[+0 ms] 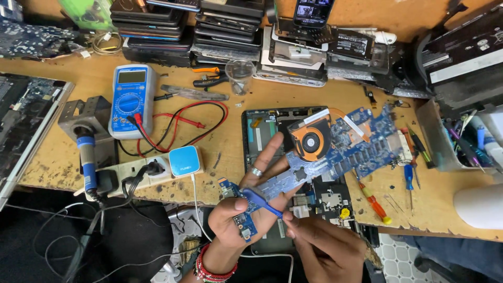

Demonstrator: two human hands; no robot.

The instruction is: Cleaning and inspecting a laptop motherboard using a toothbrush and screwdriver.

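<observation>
I see a blue multimeter [129, 99] at the bench's left with a grey rectangular screen [131, 77]. At the top, a phone's lit screen [313, 10] stands upright above a black drive's label [351, 43].

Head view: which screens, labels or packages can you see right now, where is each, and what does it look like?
Blue handheld multimeter, bench left: grey rectangular screen above a round dial.
Black phone, propped at top centre: lit screen, dark picture.
Black rectangular drive, right of the phone: pale label.
White and light-blue plug-in adapter, on the white power strip: small pale marking.
</observation>
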